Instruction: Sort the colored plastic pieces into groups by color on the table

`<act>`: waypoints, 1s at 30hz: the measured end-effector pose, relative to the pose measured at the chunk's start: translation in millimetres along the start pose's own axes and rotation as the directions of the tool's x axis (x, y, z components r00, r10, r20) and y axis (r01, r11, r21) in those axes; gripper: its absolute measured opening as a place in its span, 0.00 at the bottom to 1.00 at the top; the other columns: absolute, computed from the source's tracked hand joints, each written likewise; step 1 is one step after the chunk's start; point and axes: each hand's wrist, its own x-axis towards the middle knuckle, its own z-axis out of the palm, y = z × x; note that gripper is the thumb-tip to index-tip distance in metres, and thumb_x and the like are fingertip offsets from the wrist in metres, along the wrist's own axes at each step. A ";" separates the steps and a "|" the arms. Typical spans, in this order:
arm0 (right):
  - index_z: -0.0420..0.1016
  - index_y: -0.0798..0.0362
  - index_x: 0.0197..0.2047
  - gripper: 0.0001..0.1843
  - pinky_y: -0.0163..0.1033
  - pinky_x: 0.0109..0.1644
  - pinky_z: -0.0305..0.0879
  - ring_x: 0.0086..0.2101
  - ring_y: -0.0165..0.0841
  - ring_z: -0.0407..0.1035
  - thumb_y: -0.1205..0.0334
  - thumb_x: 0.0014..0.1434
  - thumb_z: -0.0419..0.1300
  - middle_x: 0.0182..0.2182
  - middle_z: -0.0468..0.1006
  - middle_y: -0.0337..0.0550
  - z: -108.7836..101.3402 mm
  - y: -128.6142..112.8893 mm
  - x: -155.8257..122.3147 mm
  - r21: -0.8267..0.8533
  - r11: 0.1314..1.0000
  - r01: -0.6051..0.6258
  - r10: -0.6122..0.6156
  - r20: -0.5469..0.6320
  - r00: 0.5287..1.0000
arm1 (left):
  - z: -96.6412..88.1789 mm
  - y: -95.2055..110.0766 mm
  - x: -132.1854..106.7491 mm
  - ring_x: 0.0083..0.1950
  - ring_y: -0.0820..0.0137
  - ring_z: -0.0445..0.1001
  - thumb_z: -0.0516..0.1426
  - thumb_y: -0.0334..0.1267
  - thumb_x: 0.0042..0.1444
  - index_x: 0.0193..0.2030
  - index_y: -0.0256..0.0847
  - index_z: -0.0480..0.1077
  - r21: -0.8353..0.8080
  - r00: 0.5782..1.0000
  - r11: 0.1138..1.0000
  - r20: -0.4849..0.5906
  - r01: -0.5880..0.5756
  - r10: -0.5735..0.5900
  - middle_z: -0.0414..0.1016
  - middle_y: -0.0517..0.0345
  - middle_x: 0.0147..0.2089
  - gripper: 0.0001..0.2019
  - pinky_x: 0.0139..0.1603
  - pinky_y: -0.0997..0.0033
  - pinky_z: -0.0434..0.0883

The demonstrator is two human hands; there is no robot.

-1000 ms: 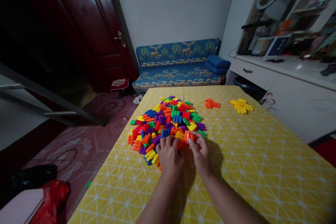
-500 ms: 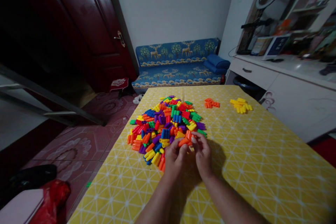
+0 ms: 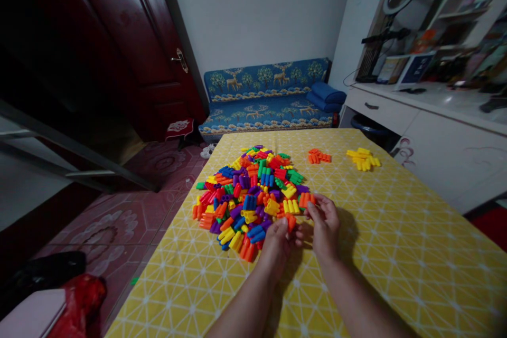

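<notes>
Left hand (image 3: 276,245): thumb and fingers closed on an orange bullet-shaped block (image 3: 291,222), at the pile's near right side; the lower fingertips are partly hidden.
Right hand (image 3: 327,226): thumb and forefinger gripping a ribbed orange block (image 3: 306,200) at its right end; the other fingers are curled, their exact contact hard to tell.
Mixed pile (image 3: 245,185): red, orange, yellow, green, blue and purple plastic blocks heaped along the tablecloth's left edge, towards the far left corner.
Beside the hands: a yellow four-tube block (image 3: 291,206) just left of the ribbed orange one; a blue block (image 3: 256,233) near the left thumb.
Orange group (image 3: 319,156): a small cluster near the table's far edge, well apart from the pile.
Yellow group (image 3: 363,159): a loose stack near the far right corner.
Table (image 3: 396,253): covered by a yellow tablecloth with white lines.
Beyond the far edge: a blue deer-patterned sofa (image 3: 261,108).
</notes>
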 end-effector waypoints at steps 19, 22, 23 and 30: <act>0.74 0.54 0.47 0.27 0.34 0.31 0.65 0.30 0.29 0.70 0.47 0.47 0.68 0.40 0.79 0.46 -18.0 4.5 31.0 -0.012 0.999 -0.032 0.032 -0.012 0.999 | -9.7 6.9 10.8 0.30 0.72 0.70 0.64 0.53 0.50 0.47 0.35 0.73 0.433 0.916 0.852 -0.127 -0.294 0.381 0.77 0.55 0.35 0.25 0.32 0.74 0.67; 0.74 0.54 0.43 0.26 0.34 0.27 0.64 0.26 0.30 0.70 0.47 0.44 0.67 0.35 0.80 0.46 -34.0 8.2 70.2 -0.187 0.981 -0.054 0.060 0.029 0.998 | -11.2 3.7 12.6 0.32 0.72 0.71 0.64 0.52 0.52 0.48 0.35 0.73 0.443 0.918 0.848 -0.119 -0.291 0.378 0.77 0.54 0.37 0.24 0.32 0.75 0.68; 0.75 0.54 0.41 0.25 0.33 0.25 0.63 0.25 0.30 0.69 0.48 0.42 0.67 0.32 0.80 0.46 -38.4 9.1 85.6 -0.253 0.966 -0.060 0.074 0.045 0.996 | -11.5 2.6 13.5 0.32 0.71 0.71 0.64 0.52 0.52 0.48 0.35 0.73 0.450 0.917 0.843 -0.115 -0.294 0.381 0.77 0.54 0.38 0.23 0.32 0.75 0.68; 0.77 0.52 0.33 0.11 0.37 0.24 0.64 0.23 0.34 0.71 0.62 0.42 0.65 0.24 0.80 0.46 -46.0 10.2 172.7 -0.476 0.879 0.045 -0.029 0.041 0.999 | -13.4 -2.1 17.9 0.30 0.72 0.70 0.62 0.51 0.55 0.50 0.36 0.73 0.524 0.916 0.797 -0.073 -0.301 0.393 0.76 0.54 0.36 0.22 0.30 0.75 0.67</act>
